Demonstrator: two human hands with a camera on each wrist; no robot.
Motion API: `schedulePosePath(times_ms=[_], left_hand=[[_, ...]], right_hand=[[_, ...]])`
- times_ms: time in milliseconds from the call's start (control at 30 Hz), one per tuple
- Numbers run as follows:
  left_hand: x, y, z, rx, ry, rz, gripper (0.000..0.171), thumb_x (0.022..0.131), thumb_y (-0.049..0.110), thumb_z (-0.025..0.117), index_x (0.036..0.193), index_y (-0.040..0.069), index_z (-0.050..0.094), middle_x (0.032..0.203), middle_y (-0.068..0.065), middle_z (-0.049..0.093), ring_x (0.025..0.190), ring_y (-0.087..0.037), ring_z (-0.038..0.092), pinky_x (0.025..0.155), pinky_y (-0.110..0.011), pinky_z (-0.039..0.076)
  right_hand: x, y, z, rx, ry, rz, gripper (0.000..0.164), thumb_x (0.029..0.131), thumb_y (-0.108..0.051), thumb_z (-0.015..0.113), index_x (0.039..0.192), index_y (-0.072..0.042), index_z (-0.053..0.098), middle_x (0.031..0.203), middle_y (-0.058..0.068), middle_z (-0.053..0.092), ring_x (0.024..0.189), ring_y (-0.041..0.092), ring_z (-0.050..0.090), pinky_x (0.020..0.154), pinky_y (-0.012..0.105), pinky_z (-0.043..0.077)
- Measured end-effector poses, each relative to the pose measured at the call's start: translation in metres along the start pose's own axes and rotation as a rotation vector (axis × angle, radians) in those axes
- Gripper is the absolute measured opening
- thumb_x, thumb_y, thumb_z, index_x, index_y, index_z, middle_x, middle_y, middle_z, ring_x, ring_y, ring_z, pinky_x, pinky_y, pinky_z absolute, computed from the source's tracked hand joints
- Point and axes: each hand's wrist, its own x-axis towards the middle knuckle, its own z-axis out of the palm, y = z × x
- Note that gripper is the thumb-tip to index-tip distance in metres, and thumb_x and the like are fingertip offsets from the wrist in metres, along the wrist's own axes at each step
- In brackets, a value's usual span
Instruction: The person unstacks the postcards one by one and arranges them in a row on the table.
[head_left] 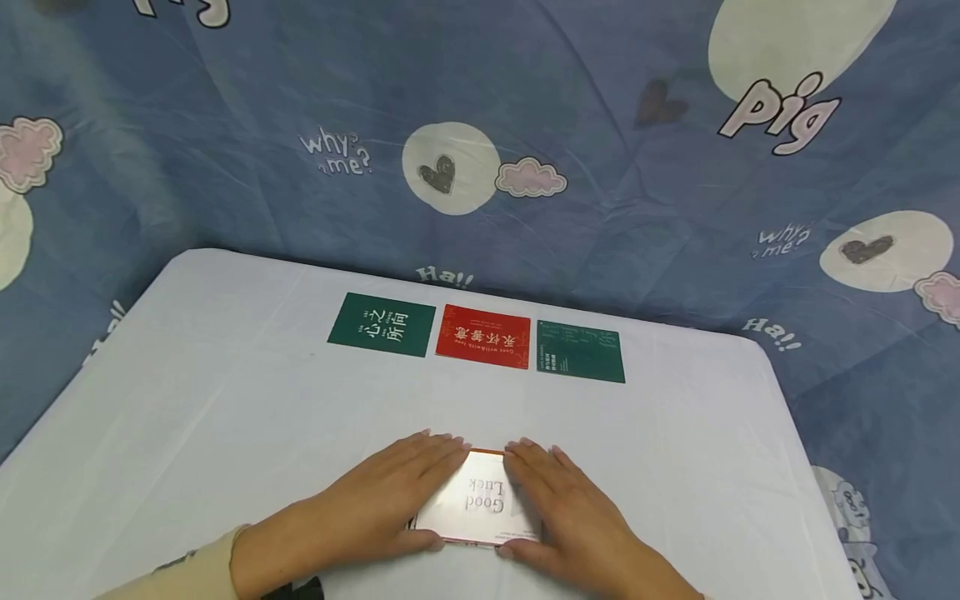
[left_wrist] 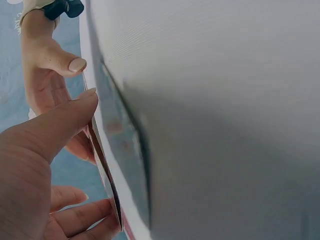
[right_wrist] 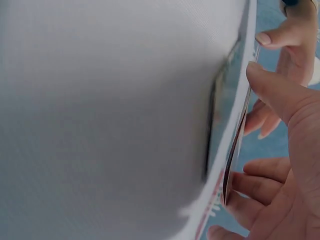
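Note:
Low in the middle of the head view, a white card (head_left: pixel 474 505) lettered "Good Luck" lies face up between both hands, its text upside down. My left hand (head_left: pixel 378 504) grips its left side, thumb at the near edge and fingers along the far corner. From the other side my right hand (head_left: pixel 573 512) holds it the same way, fingers over the far right corner. Thin layered card edges (left_wrist: pixel 111 185) run between thumb and fingertips in the left wrist view. Below the held cards, a bluish flat piece (left_wrist: pixel 120 132) shows against the white surface.
Three cards lie in a row toward the back of the white table (head_left: pixel 225 400): a green one (head_left: pixel 382 325) with white characters, a red one (head_left: pixel 483 336) and another green one (head_left: pixel 580 352). Behind the table hangs a blue printed cloth (head_left: pixel 600 233).

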Motion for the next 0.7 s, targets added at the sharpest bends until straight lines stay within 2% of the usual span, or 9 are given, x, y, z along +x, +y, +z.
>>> schedulePosePath(times_ms=[333, 533, 700], left_hand=[[0.02, 0.003, -0.021, 0.014, 0.002, 0.019, 0.097, 0.089, 0.051, 0.08, 0.163, 0.007, 0.036, 0.165, -0.006, 0.039, 0.153, -0.023, 0.034, 0.126, -0.045, 0.027], [0.036, 0.001, -0.025, 0.047, 0.03, 0.066, 0.095, 0.09, 0.051, 0.08, 0.162, 0.006, 0.037, 0.165, -0.01, 0.04, 0.153, -0.025, 0.034, 0.126, -0.043, 0.025], [0.041, 0.001, -0.024, 0.052, 0.054, 0.09, 0.094, 0.088, 0.049, 0.083, 0.158, 0.003, 0.041, 0.162, -0.013, 0.044, 0.149, -0.029, 0.04, 0.124, -0.044, 0.03]], right_hand=[[0.002, 0.015, -0.025, -0.041, 0.029, 0.005, 0.093, 0.085, -0.057, 0.082, 0.157, -0.01, 0.047, 0.162, 0.003, 0.046, 0.153, 0.019, 0.035, 0.124, 0.046, 0.029], [0.001, 0.027, -0.035, -0.035, 0.055, -0.001, 0.094, 0.085, -0.054, 0.083, 0.157, -0.009, 0.046, 0.163, 0.003, 0.044, 0.153, 0.021, 0.035, 0.125, 0.047, 0.028], [0.0, 0.03, -0.034, -0.013, 0.049, 0.01, 0.095, 0.084, -0.054, 0.085, 0.157, -0.009, 0.046, 0.163, 0.003, 0.044, 0.153, 0.021, 0.035, 0.125, 0.048, 0.027]])
